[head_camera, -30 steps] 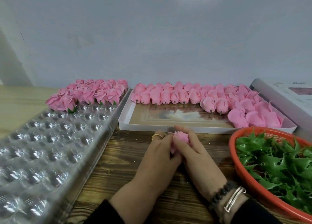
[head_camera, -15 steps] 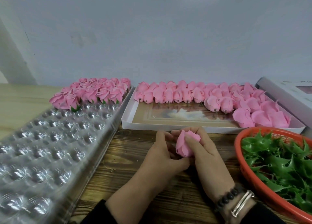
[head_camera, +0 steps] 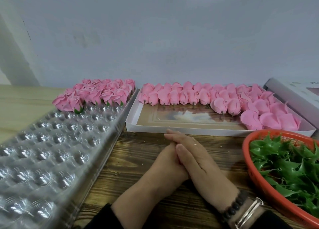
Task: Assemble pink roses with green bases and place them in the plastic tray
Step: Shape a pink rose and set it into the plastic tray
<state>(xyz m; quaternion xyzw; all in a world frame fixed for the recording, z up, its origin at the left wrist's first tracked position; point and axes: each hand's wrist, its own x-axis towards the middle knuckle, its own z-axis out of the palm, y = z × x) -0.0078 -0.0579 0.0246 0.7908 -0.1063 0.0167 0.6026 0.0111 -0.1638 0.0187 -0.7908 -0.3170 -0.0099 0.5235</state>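
My left hand (head_camera: 162, 161) and my right hand (head_camera: 202, 161) are pressed palm to palm over the wooden table (head_camera: 134, 161), the right one on top, fingers straight. No rose shows between them. The clear plastic tray (head_camera: 51, 151) lies at the left, with assembled pink roses (head_camera: 96, 94) on green bases filling its far rows. Loose pink rose buds (head_camera: 189, 96) lie in rows in a white box (head_camera: 172, 129) behind my hands. Green bases (head_camera: 290, 163) fill an orange basket (head_camera: 255, 173) at the right.
A white box lid (head_camera: 293, 92) leans at the far right behind the basket. A pale wall closes off the back of the table. The tray's near rows are bare cups.
The pink rose that my fingers held in front of me has gone out of sight. My hands have flattened together, the right palm over the left.
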